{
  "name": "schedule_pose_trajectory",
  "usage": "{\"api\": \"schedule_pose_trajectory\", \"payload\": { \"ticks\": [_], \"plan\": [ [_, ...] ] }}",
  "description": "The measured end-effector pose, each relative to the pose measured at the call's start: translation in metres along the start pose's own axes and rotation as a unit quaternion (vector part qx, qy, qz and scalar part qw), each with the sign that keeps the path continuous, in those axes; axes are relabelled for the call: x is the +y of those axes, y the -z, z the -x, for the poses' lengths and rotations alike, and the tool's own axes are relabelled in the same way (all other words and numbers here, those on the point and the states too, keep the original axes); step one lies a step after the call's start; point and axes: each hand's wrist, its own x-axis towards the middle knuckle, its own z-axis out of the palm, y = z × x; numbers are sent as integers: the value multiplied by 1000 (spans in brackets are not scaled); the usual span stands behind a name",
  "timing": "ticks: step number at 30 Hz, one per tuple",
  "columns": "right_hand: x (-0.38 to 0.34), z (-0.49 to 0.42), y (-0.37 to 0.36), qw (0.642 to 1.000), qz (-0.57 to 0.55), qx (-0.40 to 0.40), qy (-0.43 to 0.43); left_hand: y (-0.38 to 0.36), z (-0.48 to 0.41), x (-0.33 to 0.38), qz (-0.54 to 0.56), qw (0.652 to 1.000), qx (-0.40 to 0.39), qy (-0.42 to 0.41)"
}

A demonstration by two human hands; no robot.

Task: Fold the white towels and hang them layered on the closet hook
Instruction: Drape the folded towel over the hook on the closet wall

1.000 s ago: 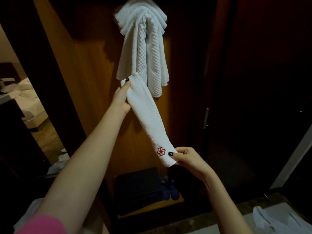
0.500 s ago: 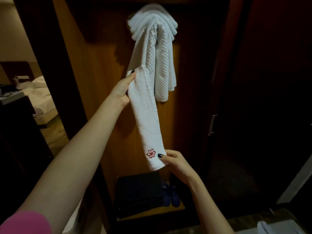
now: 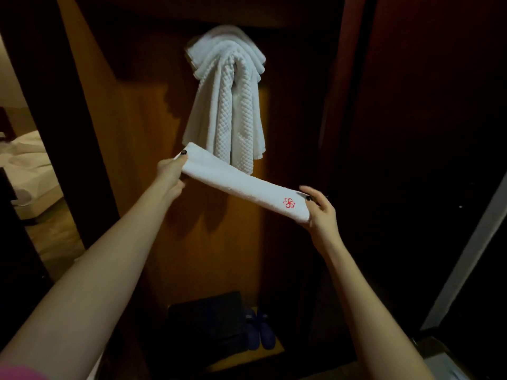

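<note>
A narrow folded white towel [image 3: 241,183] with a red flower emblem stretches between my hands, tilted down to the right. My left hand [image 3: 171,171] pinches its upper left end. My right hand [image 3: 319,208] grips the lower right end beside the emblem. Behind and above it, white towels [image 3: 229,105], one with a waffle texture, hang bunched over the closet hook on the wooden back panel [image 3: 142,119]. The hook itself is hidden under them.
A dark box [image 3: 208,322] and a pair of blue slippers [image 3: 260,333] sit on the closet floor. A dark closet door [image 3: 411,133] stands at the right. A bed with white linen [image 3: 24,163] shows at the far left.
The folded towel swung from hanging almost vertically to nearly horizontal: my right hand lifted its emblem end up and to the right, while my left hand dropped below the hung towels.
</note>
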Motion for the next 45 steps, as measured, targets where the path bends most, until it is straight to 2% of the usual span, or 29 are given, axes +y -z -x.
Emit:
{"api": "schedule_pose_trajectory", "payload": {
  "ticks": [4,6,11,16,19,22,27,33,37,42,45],
  "plan": [
    [-42,-38,9,996,-16,-62,-63,-4,-6,14,-6,999,-28,-16],
    [-60,-56,10,994,0,-90,-62,-10,-10,26,-29,998,-42,-31],
    [-108,-110,-7,993,65,-94,26,-28,-23,67,-11,993,-73,-93],
    [-149,-174,-28,990,79,-92,65,-46,-52,117,-31,984,-98,-146],
    [-164,-212,-40,986,89,-115,86,-54,-80,135,-61,976,-104,-181],
    [-175,-256,-56,979,80,-138,125,-69,-114,149,-47,967,-106,-225],
    [-200,-330,-86,973,12,-149,177,-106,-174,171,16,961,-79,-264],
    [-214,-414,-128,967,-63,-189,160,-141,-243,200,84,950,-55,-295],
    [-229,-466,-147,959,-108,-207,161,-158,-281,222,89,945,-54,-311],
    [-240,-520,-176,947,-182,-225,137,-182,-317,242,142,940,-11,-311],
    [-242,-543,-189,934,-201,-252,156,-195,-333,245,185,931,5,-315]
  ]
}}
